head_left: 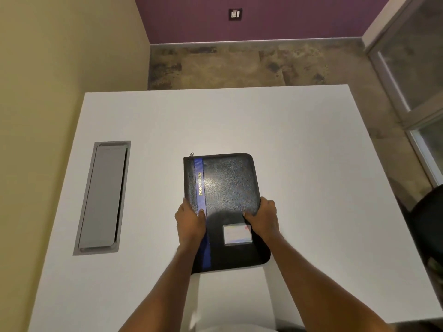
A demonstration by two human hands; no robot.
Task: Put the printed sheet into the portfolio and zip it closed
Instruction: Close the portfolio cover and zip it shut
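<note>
A black portfolio (227, 188) with a blue stripe and gold lettering lies shut on the white table (311, 164), spine to the left. Its zip pull (191, 154) shows at the far left corner. My left hand (190, 224) grips its left edge, thumb on the cover. My right hand (263, 216) grips its right edge in the same way. A clear card pocket (237, 234) sits on the cover between my hands. Below the portfolio's near edge lies a white sheet (232, 298), partly under it and between my forearms.
A grey cable hatch (103, 197) is set into the table on the left. A yellow wall stands at the left, a purple wall with a socket (235, 14) at the back. A dark chair (429, 224) is at the table's right edge.
</note>
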